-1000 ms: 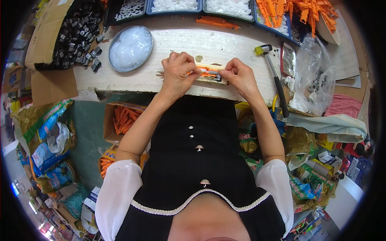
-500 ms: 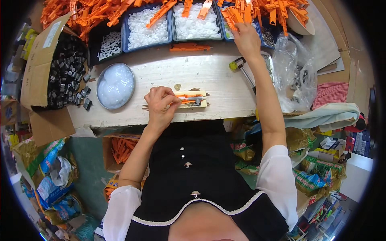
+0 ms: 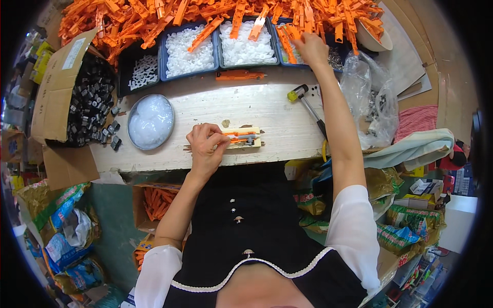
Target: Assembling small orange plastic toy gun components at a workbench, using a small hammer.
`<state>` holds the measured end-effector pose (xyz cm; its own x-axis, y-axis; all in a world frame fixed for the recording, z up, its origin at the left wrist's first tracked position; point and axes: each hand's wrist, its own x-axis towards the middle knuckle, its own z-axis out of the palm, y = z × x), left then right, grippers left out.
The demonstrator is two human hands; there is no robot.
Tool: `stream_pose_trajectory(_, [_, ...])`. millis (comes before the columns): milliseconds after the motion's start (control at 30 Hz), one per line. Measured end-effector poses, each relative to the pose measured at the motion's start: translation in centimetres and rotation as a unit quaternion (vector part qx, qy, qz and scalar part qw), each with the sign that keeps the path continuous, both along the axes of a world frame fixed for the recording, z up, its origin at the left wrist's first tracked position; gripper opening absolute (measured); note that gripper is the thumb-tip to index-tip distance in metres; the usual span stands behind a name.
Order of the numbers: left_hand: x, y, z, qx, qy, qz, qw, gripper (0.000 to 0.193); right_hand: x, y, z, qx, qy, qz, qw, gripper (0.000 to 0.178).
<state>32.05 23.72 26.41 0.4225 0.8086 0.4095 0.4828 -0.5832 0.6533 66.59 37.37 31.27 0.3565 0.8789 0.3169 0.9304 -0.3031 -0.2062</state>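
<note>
Near the table's front edge, a small cream fixture block [image 3: 257, 143] holds an orange plastic part [image 3: 239, 135] with a grey rod-like piece lying along it. My left hand [image 3: 207, 147] is closed at its left end, thumb and fingers pinched there; the fingers cover that end. My right hand [image 3: 313, 50] reaches to the far blue bin [image 3: 294, 63] on the right, its fingers bent in beside orange plastic parts [image 3: 286, 41] that lean over the bin. Whatever those fingertips hold is too small or hidden to make out.
Bins of white plastic pieces [image 3: 190, 54] line the back, under a heap of orange parts [image 3: 123, 25]. On the left are a dish of clear grease [image 3: 150, 122] and a carton of black parts [image 3: 87, 110]. A hammer [image 3: 308, 105] and a plastic bag [image 3: 358, 82] lie right.
The whole view has shifted, showing more of the back heap. My right hand has drawn slightly away from the leaning orange parts. My left hand stays at the fixture.
</note>
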Motion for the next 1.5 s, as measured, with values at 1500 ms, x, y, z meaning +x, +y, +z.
stream_pose_trajectory(1500, [-3.6, 2.7, 1.1, 0.070, 0.151, -0.145, 0.975, 0.035, -5.9, -18.3, -4.2, -0.017, -0.095, 0.055, 0.994, 0.029])
